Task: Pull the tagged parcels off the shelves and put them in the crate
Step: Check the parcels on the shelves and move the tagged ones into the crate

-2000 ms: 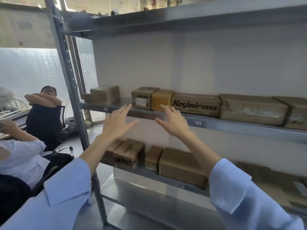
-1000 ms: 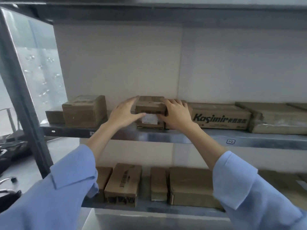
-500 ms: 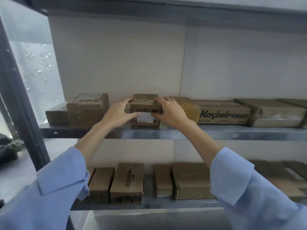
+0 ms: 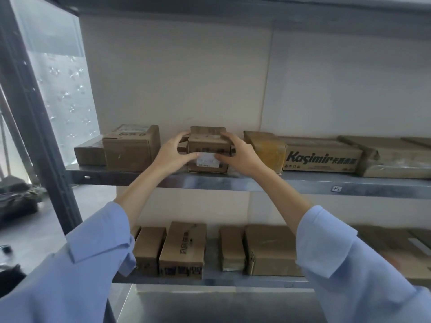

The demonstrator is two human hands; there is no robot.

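The small brown cardboard parcel point(image 4: 207, 145) with a white tag point(image 4: 208, 161) on its front sits on the grey metal shelf point(image 4: 210, 183), between a cube-shaped brown carton point(image 4: 130, 148) and a yellowish taped parcel point(image 4: 265, 148). We grip it from both sides, our left hand point(image 4: 173, 155) curled round its left end and our right hand point(image 4: 241, 155) round its right, with the thumbs at the edges of the tag, whose print is too blurred to read. Our fingers hide its side walls, and we cannot tell whether the dark cardboard edge just behind its top belongs to it or to another box.
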